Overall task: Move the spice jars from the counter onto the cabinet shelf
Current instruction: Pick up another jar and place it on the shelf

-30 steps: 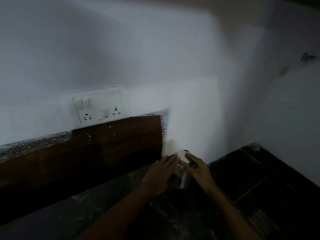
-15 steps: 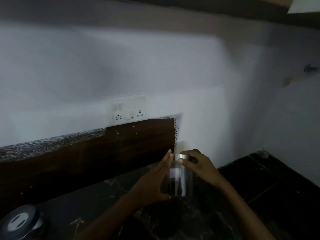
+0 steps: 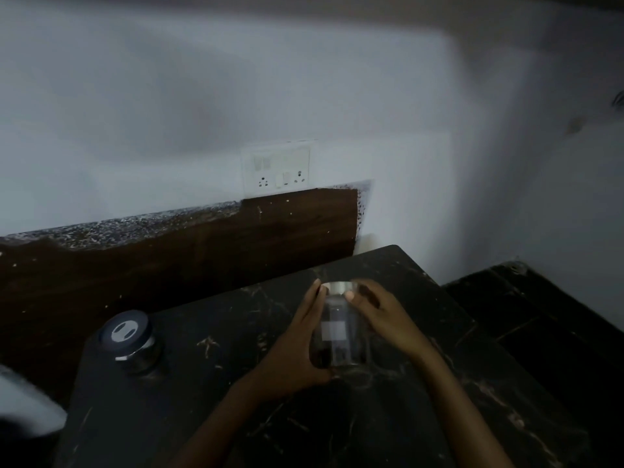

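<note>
A clear glass spice jar [image 3: 339, 327] with a silver lid and a pale label stands upright between both my hands on the black marble counter [image 3: 236, 400]. My left hand [image 3: 297, 346] holds its left side, fingers straight up along the glass and thumb under its base edge. My right hand [image 3: 378, 315] grips its right side, thumb at the lid. A second jar [image 3: 130, 342] with a dark lid and a metal band stands alone at the counter's left. No cabinet shelf is in view.
A white socket plate [image 3: 276, 168] sits on the white wall above a dark brown backsplash [image 3: 169, 261]. The counter ends at the right, dropping to a lower dark surface [image 3: 540, 332]. A blurred pale shape [image 3: 23, 403] lies at the left edge.
The view has swung left and down, bringing more counter and the second jar into sight. Both hands stay on the clear jar, now nearer me and seen more fully.
</note>
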A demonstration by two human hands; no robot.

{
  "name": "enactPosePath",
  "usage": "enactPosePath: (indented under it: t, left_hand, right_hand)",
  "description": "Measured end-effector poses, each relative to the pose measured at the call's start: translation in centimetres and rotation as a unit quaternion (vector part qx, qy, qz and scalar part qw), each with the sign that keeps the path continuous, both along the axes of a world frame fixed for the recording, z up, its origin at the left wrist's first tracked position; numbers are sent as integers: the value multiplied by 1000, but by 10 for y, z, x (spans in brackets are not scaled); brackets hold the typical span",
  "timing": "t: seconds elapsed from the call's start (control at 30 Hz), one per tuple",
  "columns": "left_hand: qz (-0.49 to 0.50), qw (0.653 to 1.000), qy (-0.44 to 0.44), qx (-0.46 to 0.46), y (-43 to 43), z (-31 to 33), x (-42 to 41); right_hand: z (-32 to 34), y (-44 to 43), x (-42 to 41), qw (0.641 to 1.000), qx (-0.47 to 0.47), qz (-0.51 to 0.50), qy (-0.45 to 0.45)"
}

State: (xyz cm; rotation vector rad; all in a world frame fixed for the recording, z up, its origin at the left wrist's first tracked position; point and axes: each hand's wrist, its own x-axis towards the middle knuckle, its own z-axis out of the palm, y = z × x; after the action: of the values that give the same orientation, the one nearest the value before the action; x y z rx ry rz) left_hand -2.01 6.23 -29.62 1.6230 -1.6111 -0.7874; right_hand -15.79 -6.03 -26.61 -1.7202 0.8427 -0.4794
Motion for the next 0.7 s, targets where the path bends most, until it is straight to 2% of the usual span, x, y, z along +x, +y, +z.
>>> enactPosePath:
  t: [0.1,0.27,0.4,0.47,0.57,0.7]
  left_hand:
    - [13,999,22,-19,13,6,3]
    - [16,997,68,-29,32,7,7]
    - [-4,989,145,-3,42,9,11]
    - [-13,988,152,9,46,11,14]
    - [-9,995,96,5,50,17,18]
    - [-27,999,-33,-19,51,27,18]
  right_hand:
    - [2,8,-15,999,23,43,-19]
    - [-3,19,-35,975,39,216,43]
    - [-1,36,-29,978,-40,194,62]
    - [2,39,-28,979,-70,188,43]
    - [7,46,-25,975,-104,186,55]
    - [8,54,-19,975,-138,167,59]
